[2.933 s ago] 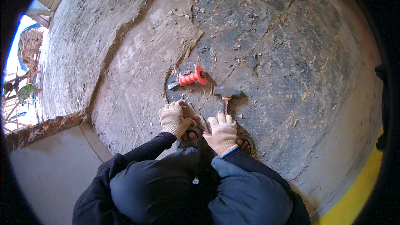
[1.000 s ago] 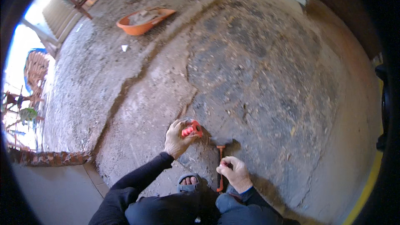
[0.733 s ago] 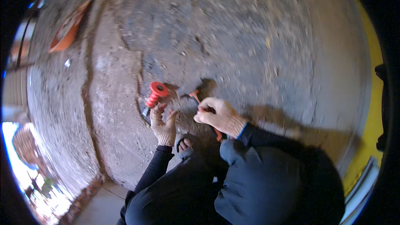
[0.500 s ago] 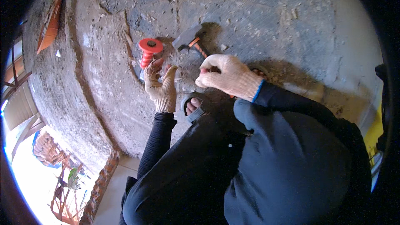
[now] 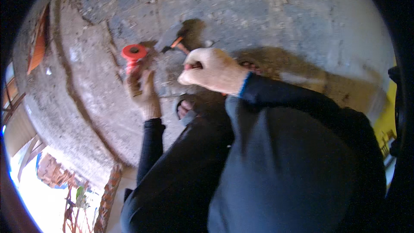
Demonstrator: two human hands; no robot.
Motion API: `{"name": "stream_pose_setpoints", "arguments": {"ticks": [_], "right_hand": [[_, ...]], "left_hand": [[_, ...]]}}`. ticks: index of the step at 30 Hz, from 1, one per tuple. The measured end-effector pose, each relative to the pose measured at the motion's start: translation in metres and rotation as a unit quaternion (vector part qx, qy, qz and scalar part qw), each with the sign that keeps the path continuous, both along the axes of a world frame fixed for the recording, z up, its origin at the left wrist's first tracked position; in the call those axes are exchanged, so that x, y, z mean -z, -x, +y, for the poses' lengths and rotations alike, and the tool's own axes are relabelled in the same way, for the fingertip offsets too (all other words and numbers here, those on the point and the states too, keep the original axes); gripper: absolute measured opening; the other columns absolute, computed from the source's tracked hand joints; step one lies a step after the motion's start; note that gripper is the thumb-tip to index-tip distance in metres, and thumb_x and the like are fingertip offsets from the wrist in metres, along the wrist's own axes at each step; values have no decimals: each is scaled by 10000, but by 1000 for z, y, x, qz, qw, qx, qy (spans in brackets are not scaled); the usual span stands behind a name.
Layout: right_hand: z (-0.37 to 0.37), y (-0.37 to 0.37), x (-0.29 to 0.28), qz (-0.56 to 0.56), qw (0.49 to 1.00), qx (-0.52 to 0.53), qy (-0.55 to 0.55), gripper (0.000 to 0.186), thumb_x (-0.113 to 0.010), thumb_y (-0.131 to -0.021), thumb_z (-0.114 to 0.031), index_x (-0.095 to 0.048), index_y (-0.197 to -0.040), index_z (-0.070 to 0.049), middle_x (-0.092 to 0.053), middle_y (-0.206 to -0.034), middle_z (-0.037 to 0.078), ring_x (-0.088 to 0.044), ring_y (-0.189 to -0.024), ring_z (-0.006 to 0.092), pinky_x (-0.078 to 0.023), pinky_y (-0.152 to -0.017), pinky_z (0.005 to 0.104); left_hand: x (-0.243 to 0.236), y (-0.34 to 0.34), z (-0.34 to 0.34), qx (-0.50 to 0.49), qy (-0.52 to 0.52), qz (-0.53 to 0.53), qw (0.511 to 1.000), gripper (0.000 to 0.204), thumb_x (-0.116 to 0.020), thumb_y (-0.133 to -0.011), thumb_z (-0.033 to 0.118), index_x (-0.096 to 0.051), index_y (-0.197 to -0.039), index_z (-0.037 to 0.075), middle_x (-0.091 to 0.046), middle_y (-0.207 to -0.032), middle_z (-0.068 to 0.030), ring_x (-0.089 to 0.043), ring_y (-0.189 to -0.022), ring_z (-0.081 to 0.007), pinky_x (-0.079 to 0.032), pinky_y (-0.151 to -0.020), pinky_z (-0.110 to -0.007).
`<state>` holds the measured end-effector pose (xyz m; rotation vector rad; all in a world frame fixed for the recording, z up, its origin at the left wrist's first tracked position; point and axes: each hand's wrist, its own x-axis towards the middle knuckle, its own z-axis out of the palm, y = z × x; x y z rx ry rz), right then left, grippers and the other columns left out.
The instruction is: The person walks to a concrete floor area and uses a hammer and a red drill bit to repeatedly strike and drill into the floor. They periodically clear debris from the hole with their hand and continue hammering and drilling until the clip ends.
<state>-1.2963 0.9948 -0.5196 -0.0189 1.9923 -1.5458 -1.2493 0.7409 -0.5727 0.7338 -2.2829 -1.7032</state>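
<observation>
My left hand (image 5: 142, 92), in a cream knit glove, is just below a chisel's red guarded grip (image 5: 133, 52). Its thumb stands apart from loosely bent fingers; blur hides whether it touches the chisel. My right hand (image 5: 211, 71), gloved too, is closed in a pinch at the centre, with a bit of red at the fingertips; what it holds, if anything, I cannot make out. Behind it lies a hammer with an orange-and-black handle (image 5: 177, 43), partly hidden and blurred. A sandalled foot (image 5: 184, 111) is below the hands.
The dusty, cracked concrete floor (image 5: 267, 13) holds scattered debris and a raised ridge. An orange tub (image 5: 38, 45) sits at far left, a broken brick edge (image 5: 110, 194) at lower left, near a bright opening with sticks. Yellow (image 5: 386, 116) shows at right; my dark-trousered legs fill the bottom.
My view has turned and tipped toward my legs. My left hand, earlier round the red grip, is now below it with thumb apart. My right hand has lifted from beside the hammer handle, still pinched.
</observation>
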Motion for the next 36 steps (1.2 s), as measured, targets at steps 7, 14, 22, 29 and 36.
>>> {"name": "stream_pose_setpoints", "arguments": {"ticks": [7,14,22,29,36], "right_hand": [[0,16,-1,163,943,-39,-287,549,-854,-766,-478,-649,-1086,-83,-713,-973,167,-717,-870,393,-567,-732,509],[-28,24,2,134,888,-189,-396,583,-863,-760,-507,-666,-1057,-46,-744,-986,204,-762,-895,371,-611,-724,514],[-31,52,6,58,879,-248,-403,620,-893,-729,-495,-691,-1083,-29,-774,-1038,223,-765,-986,389,-613,-855,497],[-18,49,16,-415,883,91,199,326,-762,-952,-362,-580,-1011,-98,-563,-770,16,-592,-650,122,-504,-585,330],[-13,40,18,-531,757,39,379,333,-695,-1034,-425,-551,-954,-135,-500,-755,-33,-466,-598,85,-393,-557,277]], "left_hand": [[-20,28,-29,82,382,-24,920,807,-1015,-630,300,-654,-1311,59,-666,-1213,-172,-616,-1179,-374,-493,-1046,-450],[-30,63,-36,174,474,-135,852,507,-898,-728,415,-732,-1104,119,-712,-1076,-117,-680,-1029,-351,-529,-899,-483],[-68,10,10,230,351,-87,904,510,-885,-711,344,-707,-1112,84,-709,-1063,-158,-690,-999,-396,-556,-833,-493],[-145,-29,85,329,133,-145,924,420,-834,-728,284,-692,-1067,83,-713,-1028,-165,-702,-988,-394,-560,-855,-478],[-187,-30,60,367,185,-197,890,526,-880,-694,293,-685,-1116,47,-708,-1098,-164,-691,-1044,-383,-562,-934,-456]]}}
